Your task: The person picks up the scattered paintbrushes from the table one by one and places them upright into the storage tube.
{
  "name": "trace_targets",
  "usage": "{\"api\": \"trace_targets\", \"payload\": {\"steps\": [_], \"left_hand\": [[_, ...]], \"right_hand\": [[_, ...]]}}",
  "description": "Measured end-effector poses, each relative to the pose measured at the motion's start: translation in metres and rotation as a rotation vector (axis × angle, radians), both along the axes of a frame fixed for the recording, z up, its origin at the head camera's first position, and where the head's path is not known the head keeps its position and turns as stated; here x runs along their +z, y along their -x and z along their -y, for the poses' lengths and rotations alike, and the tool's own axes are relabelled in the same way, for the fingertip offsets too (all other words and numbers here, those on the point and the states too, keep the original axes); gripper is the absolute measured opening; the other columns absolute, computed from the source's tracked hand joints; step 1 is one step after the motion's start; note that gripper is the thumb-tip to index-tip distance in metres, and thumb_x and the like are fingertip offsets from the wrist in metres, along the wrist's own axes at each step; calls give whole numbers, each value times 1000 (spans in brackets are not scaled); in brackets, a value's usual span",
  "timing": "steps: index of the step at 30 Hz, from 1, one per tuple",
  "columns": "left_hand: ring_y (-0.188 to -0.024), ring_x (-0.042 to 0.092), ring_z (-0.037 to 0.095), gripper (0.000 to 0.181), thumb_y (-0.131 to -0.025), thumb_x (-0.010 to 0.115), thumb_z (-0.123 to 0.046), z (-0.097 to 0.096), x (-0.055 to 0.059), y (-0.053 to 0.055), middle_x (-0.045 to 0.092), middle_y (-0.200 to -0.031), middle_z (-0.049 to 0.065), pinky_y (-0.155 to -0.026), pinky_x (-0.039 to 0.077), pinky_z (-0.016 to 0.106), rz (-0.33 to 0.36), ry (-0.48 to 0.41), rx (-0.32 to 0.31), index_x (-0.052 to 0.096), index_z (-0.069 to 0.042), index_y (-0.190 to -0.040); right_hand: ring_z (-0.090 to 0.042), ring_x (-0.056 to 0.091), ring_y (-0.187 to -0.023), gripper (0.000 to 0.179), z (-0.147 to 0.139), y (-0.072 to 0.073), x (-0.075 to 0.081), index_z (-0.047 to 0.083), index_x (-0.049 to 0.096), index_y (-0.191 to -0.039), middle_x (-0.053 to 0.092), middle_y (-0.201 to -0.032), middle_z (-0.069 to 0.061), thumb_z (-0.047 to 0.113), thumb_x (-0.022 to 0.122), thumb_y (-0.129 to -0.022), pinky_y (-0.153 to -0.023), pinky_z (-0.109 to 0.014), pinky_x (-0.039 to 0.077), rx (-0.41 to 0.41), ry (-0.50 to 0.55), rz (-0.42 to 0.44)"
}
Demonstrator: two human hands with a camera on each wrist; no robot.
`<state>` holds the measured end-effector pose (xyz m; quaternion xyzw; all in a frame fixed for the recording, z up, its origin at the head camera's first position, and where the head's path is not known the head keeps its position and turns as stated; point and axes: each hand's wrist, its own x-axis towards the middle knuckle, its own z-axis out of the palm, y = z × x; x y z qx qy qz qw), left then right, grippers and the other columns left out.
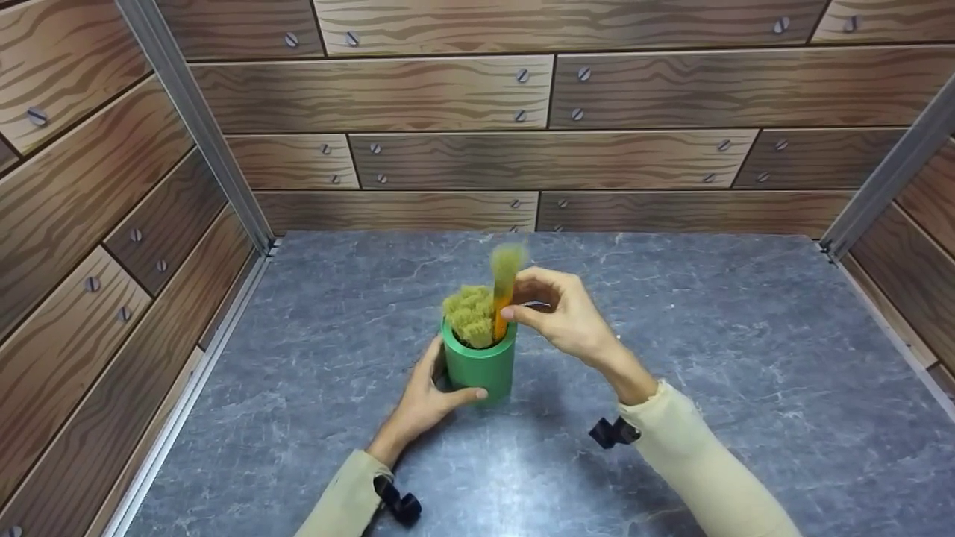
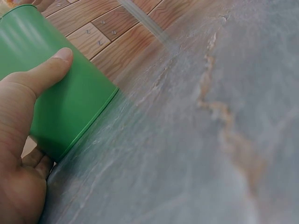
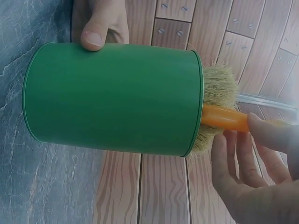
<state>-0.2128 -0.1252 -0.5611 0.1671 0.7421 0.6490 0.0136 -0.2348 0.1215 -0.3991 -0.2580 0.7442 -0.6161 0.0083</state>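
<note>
A green cylindrical can (image 1: 481,373) stands upright on the tabletop. My left hand (image 1: 427,399) grips its lower side, the thumb (image 2: 51,70) across the front and the fingers round the far side. Above the rim, my right hand (image 1: 563,313) pinches a brush (image 1: 503,309) by its orange handle (image 3: 226,117) between thumb and fingers. The brush is nearly upright, bristles (image 1: 508,261) up, its lower end inside the can and hidden. Beside it, clumps of yellow-green bristles (image 1: 470,313) stick out of the can; what they belong to is hidden inside.
The grey marbled tabletop (image 1: 321,358) spreads around the can on all sides. Wood-patterned panels (image 1: 448,97) close off the back and both sides, with metal corner posts (image 1: 201,127) between them. A black wrist mount (image 1: 615,432) sits at the right sleeve, another (image 1: 398,500) at the left.
</note>
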Motion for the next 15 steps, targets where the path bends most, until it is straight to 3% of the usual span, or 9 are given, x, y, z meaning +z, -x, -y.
{"api": "trace_targets", "payload": {"steps": [6,15], "left_hand": [[-155,43,23,110,-84,95,-29,1,0,0,45,-166,-2,-128,38,49,9,4,3,26,-30,-170],[-157,40,29,108,-86,94,-28,10,0,0,42,-168,5,-130,33,53,38,13,-2,26,-24,-170]], "right_hand": [[-35,72,-116,37,-2,-1,-3,-3,70,-128,72,-124,-22,1,82,-93,-101,-39,62,22,8,9],[-35,71,-118,35,-10,-1,-5,-1,71,-129,71,-128,-22,4,79,-96,-101,-34,62,9,-23,18]]}}
